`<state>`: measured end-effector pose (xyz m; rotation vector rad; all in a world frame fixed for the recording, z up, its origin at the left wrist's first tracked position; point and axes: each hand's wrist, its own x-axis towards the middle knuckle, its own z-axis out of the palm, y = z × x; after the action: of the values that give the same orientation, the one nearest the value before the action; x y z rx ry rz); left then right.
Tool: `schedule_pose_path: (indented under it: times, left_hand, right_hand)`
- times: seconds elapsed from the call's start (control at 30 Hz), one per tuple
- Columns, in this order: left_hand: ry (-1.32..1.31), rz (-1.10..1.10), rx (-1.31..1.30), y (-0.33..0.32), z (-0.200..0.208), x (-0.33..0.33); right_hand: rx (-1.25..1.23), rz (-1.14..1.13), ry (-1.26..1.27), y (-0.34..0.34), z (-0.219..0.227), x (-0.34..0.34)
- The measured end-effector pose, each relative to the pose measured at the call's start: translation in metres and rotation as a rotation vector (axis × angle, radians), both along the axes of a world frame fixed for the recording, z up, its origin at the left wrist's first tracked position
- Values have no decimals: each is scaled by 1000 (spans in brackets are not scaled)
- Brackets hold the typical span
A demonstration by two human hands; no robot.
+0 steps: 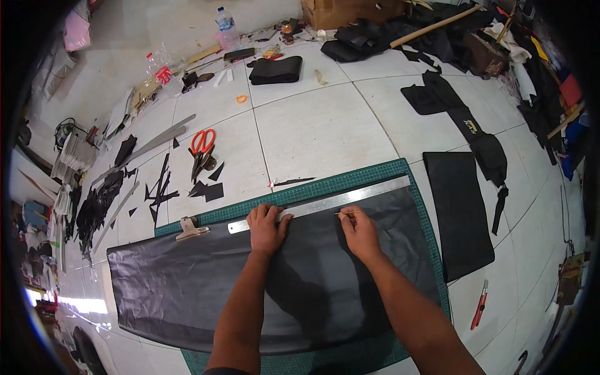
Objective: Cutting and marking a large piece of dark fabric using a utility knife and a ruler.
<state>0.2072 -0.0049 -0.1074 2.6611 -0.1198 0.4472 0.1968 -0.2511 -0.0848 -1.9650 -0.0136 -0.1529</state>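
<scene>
A sheet of black fabric (187,287) lies spread over a green cutting mat (237,214). Along the fabric's far side rests a steel ruler (375,190), tilted up toward the right. My left hand (267,230) presses on the ruler near its left end, fingers apart, thumb at its near edge. In a pinch, my right hand (359,234) has a thin tan stick (347,213) just below the ruler's near edge; whether its tip touches the fabric I cannot tell. A metal bulldog clip (191,229) grips the fabric's far left edge.
Orange-handled scissors (203,142) and black scraps (209,190) lie beyond the mat. A red utility knife (480,305) is at the right, near a black fabric panel (459,215) and a strapped black piece (478,140). A folded black bundle (275,70) lies at the back.
</scene>
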Motion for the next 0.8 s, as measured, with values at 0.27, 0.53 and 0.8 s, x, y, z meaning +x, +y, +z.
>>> schedule_pose_path:
  times: [0.27, 0.53, 0.8]
  left_hand:
    - [28, 8, -1, 1, 2, 0]
    - [-10, 6, 8, -1, 1, 0]
    - [23, 14, 3, 1, 3, -2]
  right_hand:
    - [-70, 61, 59, 2, -2, 16]
    - [-125, 77, -27, 2, -4, 17]
    - [-136, 108, -86, 4, -8, 20]
